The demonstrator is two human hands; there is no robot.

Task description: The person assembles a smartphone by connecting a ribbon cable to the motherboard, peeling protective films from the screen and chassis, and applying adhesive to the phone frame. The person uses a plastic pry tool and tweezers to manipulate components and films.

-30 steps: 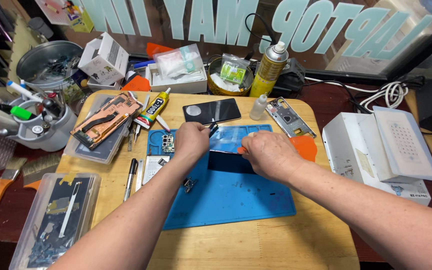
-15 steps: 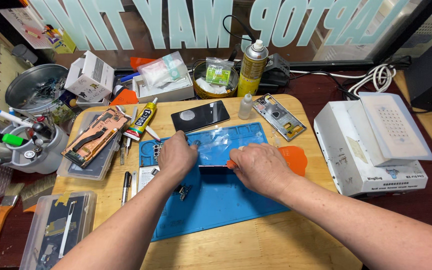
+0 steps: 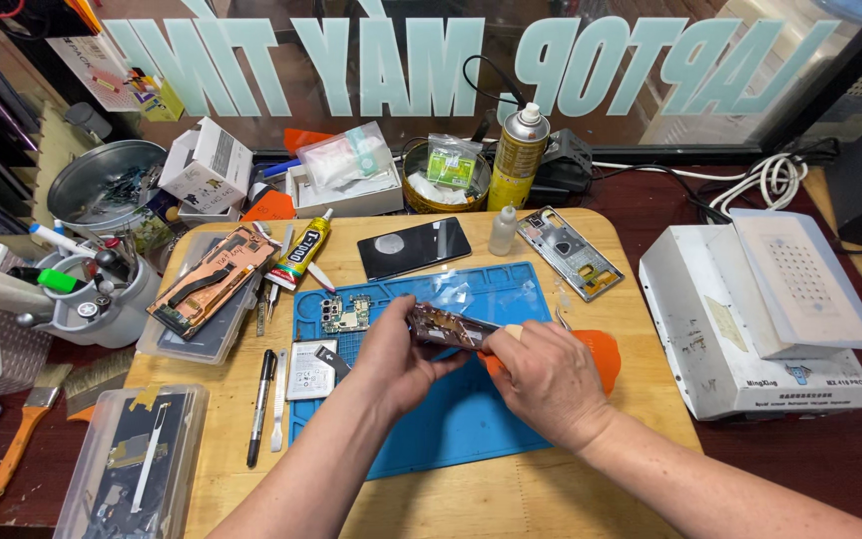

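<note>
Phone frame (image 3: 448, 326), an opened copper-coloured piece with parts showing inside, is held just above the blue work mat (image 3: 451, 419) near the centre of the wooden tabletop (image 3: 511, 499). From the left hand (image 3: 391, 354), the frame lies at about 2 o'clock, and the fingers of this hand are closed around its near end. The right hand (image 3: 548, 379) grips the frame's other end with curled fingers, and it covers a part of an orange flat piece (image 3: 603, 357) at its 3 o'clock. On the mat, at 10 o'clock from the left hand, a small green circuit board (image 3: 345, 314) lies apart, and a black phone screen (image 3: 414, 248) rests at 12 o'clock, beyond the mat edge. A glue tube (image 3: 303, 250) and a grey tray with another opened phone (image 3: 214, 279) are well to the left. I think this handling goes well if both hands keep the frame low over the mat, so a loose screw falls on rubber, and if the grip stays on the edges, not on the thin inner parts, which could bend easily.
</note>
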